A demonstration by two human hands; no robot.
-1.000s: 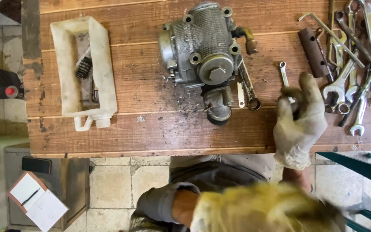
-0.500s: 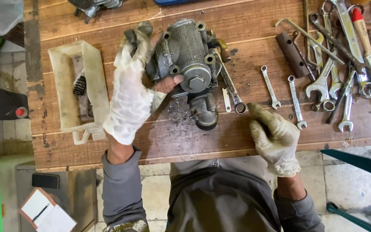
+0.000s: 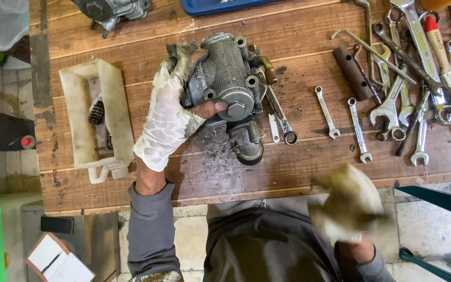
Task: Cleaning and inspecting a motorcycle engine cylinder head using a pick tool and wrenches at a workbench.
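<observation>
Off the bench edge now, the right hand [image 3: 348, 209] hangs blurred over the person's lap, so I cannot tell how its fingers lie. Since half a second ago the left hand [image 3: 176, 107] stays wrapped round the engine part [image 3: 225, 78] mid-bench (thumb on its bolt cap), steadying it beside the small spanners [image 3: 327, 112].
</observation>
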